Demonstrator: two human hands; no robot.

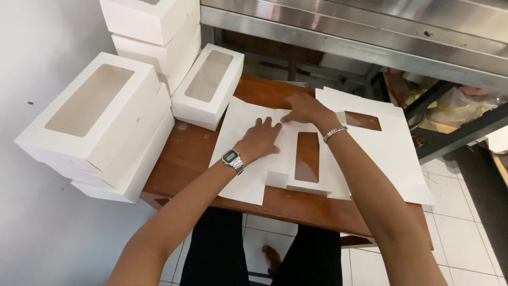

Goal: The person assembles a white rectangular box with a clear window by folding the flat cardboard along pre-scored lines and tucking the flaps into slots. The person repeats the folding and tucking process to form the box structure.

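Your left hand [260, 139] lies flat, fingers spread, palm down on the flat white box blank [248, 159], gripping nothing, just pinning it. Your right hand [304, 109] sits just beyond it on the far side, fingertips pressed together on the blank's far edge near a fold line; looks like pressing, not pinching, but can't tell for sure from this angle. The blank lies mid-table w/ its clear window cutout [307, 157] just right of your left hand. It overlaps a stack of more flat blanks [391, 153] to the right, which overhangs the right edge of the wooden table [182, 159]. To the left: finished window boxes [100, 116] piled up, some hanging past the table's left edge.

Risks, as I judge them: uneven press could crease the card off the fold line. An elbow nudge could slide the overhanging blanks off the right side, or tip the box pile at left.
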